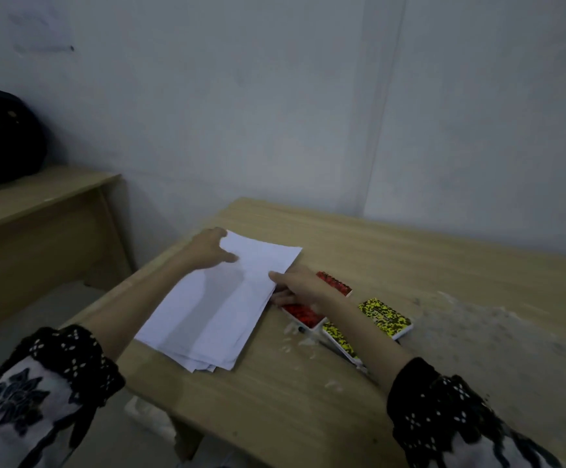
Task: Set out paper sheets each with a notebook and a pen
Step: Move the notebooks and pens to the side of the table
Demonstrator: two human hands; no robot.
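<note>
A stack of white paper sheets (221,309) lies slanted on the wooden table (410,261). My left hand (209,246) holds the stack's far left corner, thumb on top. My right hand (300,287) pinches the right edge of the top sheet, thumb above and fingers beneath. Just right of the stack lie small patterned notebooks: a red spiral one (335,282) and another red one (303,315), both partly hidden by my right hand, then a yellow one (385,314) and a second yellow one (339,341) under my forearm. A pen (305,331) shows beside the notebooks.
A second wooden desk (42,211) stands at the left with a black bag (1,140) on it. A grey wall rises right behind the table. White smears mark the tabletop at the right. The floor gap lies between the two desks.
</note>
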